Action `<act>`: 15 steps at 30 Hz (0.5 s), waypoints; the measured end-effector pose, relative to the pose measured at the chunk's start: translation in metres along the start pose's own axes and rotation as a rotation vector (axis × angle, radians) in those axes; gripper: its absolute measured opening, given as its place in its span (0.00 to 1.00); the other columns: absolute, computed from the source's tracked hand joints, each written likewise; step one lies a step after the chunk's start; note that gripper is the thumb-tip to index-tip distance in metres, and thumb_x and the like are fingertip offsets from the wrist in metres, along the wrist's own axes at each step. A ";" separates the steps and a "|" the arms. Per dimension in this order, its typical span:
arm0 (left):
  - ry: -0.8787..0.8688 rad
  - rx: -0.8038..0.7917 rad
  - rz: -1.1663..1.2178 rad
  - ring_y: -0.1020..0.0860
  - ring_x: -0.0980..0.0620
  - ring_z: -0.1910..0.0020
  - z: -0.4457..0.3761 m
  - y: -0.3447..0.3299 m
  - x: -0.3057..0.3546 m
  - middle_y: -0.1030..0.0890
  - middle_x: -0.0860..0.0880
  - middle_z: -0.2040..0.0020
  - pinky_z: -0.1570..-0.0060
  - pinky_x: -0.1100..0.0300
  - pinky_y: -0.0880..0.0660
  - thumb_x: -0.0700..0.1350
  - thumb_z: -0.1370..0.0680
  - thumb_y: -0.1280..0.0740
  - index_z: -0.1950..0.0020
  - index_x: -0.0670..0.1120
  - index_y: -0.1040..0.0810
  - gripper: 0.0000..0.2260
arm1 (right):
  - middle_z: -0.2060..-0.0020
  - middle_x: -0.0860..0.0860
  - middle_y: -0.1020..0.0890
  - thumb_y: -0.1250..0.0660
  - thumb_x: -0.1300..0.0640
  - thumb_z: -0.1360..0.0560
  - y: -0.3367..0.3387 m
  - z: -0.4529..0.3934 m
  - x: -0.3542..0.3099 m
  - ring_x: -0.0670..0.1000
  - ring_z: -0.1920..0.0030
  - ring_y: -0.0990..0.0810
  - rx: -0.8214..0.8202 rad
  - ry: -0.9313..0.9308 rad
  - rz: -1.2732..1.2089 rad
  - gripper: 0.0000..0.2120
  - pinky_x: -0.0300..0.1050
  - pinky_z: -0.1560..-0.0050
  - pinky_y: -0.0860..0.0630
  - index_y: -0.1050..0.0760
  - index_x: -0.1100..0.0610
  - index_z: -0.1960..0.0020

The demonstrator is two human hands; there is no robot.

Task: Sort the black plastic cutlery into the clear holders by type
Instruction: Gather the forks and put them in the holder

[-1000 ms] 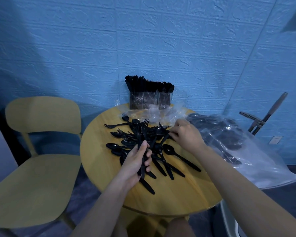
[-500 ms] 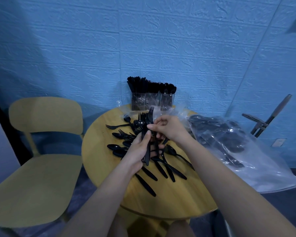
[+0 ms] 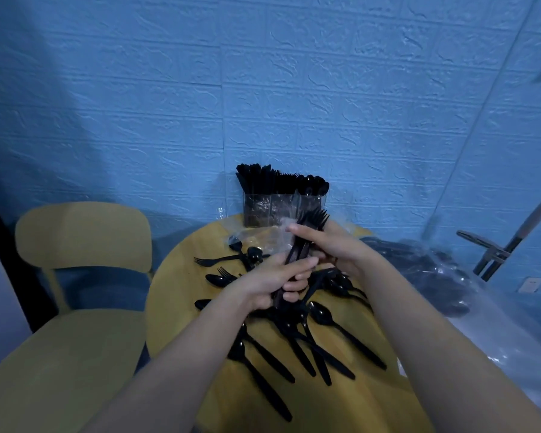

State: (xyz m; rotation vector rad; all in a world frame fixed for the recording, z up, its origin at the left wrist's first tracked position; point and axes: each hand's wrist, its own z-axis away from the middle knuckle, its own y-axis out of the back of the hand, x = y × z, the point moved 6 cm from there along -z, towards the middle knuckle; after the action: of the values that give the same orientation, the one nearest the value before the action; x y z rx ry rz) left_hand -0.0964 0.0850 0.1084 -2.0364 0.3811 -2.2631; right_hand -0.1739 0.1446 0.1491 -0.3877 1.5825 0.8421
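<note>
Backdrop: blue brick-textured wall behind a round wooden table (image 3: 181, 310), its top strewn with black cutlery.
Chair: a yellow chair (image 3: 85, 245) stands at far left, beside the table.
Loose pile: spoons, forks and what look like knives (image 3: 294, 345) lie tangled on the tabletop, below and between the two forearms.
Left hand: the left hand (image 3: 270, 284) is wrapped round the handles of a bundle of forks (image 3: 306, 242), held tilted with the tines up and to the right.
Right hand: the right hand (image 3: 331, 248) closes on the same bundle higher up, near the tines, steadying it.
Holders: the clear holders (image 3: 281, 207) stand at the table's back edge, already packed with upright cutlery, just beyond the fork tines.
Bag: a clear plastic bag (image 3: 450, 276) with more dark cutlery lies to the right.
Step in hand: likely squaring up gathered forks before stowing them.
Next move: probably carry the bundle forward and lower it handles-first into the fork compartment; which one that is I cannot tell for certain.
</note>
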 end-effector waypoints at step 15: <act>-0.171 0.578 -0.902 0.26 0.56 0.53 -0.134 0.122 0.056 0.24 0.48 0.42 0.54 0.66 0.30 0.41 0.17 0.44 0.34 0.45 0.28 0.13 | 0.86 0.49 0.31 0.33 0.61 0.24 0.101 -0.110 0.009 0.46 0.85 0.35 0.557 0.103 0.002 0.15 0.35 0.81 0.36 0.29 0.61 0.68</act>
State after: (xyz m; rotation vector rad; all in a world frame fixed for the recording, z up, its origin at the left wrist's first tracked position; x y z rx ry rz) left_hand -0.2486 -0.0268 0.1226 -2.2426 -1.2836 -2.0956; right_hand -0.3221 0.1379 0.1702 -0.0276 1.8330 0.3579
